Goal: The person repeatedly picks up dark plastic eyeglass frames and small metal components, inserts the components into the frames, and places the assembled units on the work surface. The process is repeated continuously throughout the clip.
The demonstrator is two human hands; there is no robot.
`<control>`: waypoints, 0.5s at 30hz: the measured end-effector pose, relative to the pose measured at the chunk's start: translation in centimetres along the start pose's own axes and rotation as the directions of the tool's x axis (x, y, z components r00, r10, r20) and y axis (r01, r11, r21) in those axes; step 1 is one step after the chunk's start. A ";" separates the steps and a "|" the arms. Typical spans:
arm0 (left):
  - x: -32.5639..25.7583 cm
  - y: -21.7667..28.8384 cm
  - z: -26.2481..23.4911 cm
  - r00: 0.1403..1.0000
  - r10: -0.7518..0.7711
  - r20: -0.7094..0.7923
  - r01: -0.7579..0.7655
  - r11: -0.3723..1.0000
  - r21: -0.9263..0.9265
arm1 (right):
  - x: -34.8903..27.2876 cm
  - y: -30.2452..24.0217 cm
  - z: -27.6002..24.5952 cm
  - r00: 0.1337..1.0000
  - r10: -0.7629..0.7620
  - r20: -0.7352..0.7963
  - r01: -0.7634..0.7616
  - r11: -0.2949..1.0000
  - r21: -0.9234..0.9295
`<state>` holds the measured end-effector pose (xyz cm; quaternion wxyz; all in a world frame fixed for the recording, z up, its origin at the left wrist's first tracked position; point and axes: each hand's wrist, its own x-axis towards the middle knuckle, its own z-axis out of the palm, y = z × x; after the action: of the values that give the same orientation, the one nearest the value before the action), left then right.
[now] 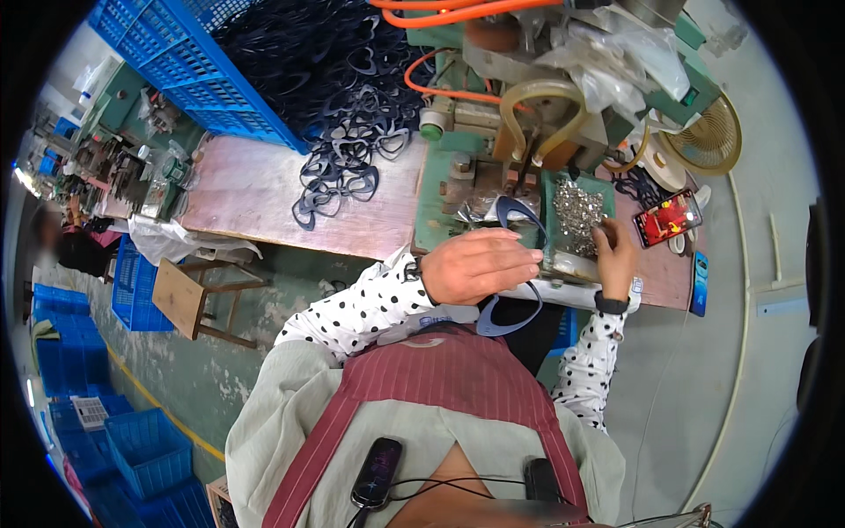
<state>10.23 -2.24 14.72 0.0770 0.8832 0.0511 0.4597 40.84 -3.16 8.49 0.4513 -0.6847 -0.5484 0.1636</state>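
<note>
The left hand (pixel 480 265) held a dark-blue frame (pixel 503 209) in its fingers, long axis pointing away from the body, while the right hand (pixel 619 255) (grip hidden) bent over metal parts (pixel 576 216) just rightward.

Cannot read any word or number with certainty. On the white item (pixel 437 314) in front of the apron (pixel 440 378), can make out bluish lettering, partly covered. On the phone (pixel 667 220) at the right side of the bench (pixel 660 280), can see red and yellow screen graphics, too small to decipher. On the black chest device (pixel 378 473), can see a faintly lit display with tiny marks, likewise illegible. On the blue packet (pixel 700 283), can discern only small pale markings.
</note>
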 end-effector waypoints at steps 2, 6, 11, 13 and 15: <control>-0.1 0.0 0.0 1.000 0.004 -0.003 -0.004 0.999 0.040 | -0.8 -0.5 -0.4 0.996 -0.058 0.071 0.085 0.874 -0.478; 0.0 -0.2 0.2 0.999 0.041 -0.024 -0.041 0.999 0.006 | -0.6 1.4 2.6 0.994 -0.099 0.053 0.111 0.805 -0.582; -0.9 0.7 -0.1 1.000 -0.012 -0.027 0.016 0.987 0.159 | 1.6 2.4 3.4 0.988 -0.098 -0.117 0.079 0.984 -0.158; -2.6 0.9 -0.5 0.995 -0.062 -0.081 0.085 0.946 0.314 | 1.2 2.6 3.4 0.982 -0.079 -0.171 0.067 0.995 -0.077; -5.5 -1.0 -1.7 0.956 -0.155 -0.250 0.253 0.866 0.431 | 0.6 3.1 3.5 0.968 -0.077 -0.238 0.067 0.996 -0.051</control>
<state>5.67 -1.99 11.04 -0.0910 0.8131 0.2593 0.5133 40.38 -1.08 4.31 0.5052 -0.6886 -0.5177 0.0515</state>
